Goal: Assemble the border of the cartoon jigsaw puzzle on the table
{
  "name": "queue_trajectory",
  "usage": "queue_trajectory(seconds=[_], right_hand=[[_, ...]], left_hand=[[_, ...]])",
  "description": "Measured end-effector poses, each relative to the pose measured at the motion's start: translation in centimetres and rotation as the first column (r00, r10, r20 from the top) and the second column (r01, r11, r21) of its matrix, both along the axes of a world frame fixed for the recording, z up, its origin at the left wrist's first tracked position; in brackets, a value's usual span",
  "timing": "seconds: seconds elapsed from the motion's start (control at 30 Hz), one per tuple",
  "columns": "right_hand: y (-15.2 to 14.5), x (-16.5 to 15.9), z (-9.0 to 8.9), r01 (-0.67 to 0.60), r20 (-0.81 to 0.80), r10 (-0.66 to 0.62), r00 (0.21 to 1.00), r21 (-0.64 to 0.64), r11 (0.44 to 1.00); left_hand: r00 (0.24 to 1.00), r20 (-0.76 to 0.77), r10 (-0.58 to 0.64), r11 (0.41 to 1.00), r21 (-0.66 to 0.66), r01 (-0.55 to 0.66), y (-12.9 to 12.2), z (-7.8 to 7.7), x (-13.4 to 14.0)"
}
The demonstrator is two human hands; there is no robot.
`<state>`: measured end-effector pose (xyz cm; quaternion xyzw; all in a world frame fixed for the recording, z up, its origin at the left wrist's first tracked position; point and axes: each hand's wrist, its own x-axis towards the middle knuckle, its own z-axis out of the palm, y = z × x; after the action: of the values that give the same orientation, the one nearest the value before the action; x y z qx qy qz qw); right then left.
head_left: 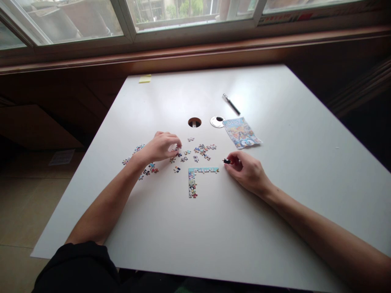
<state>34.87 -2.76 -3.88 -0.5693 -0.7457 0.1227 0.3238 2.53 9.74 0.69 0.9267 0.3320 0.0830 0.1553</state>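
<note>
My right hand pinches a dark jigsaw piece between thumb and fingers, just right of the joined puzzle. That joined part forms an L-shaped corner, with one strip along the top and another down the left side. Over the loose jigsaw pieces on the left, my left hand has its fingers curved and thumb apart from the fingertips. Small pieces show at those fingertips; whether it touches one is unclear. More loose pieces lie above the joined strip, and others are partly hidden by my left forearm.
A colourful picture sheet lies beyond my right hand, with a black pen behind it. The white table has a round hole and a loose round cover. A yellow sticky note sits near the far edge.
</note>
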Motion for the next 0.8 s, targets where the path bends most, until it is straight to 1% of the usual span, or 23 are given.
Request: queue_trajectory(seconds=[0.8], right_hand=[[0.04,0.01,-0.07,0.005,0.008,-0.005,1.000,-0.013,1.000]], left_hand=[[1.000,0.010,0.005,1.000,-0.001,-0.005,0.02,-0.16,-0.07]])
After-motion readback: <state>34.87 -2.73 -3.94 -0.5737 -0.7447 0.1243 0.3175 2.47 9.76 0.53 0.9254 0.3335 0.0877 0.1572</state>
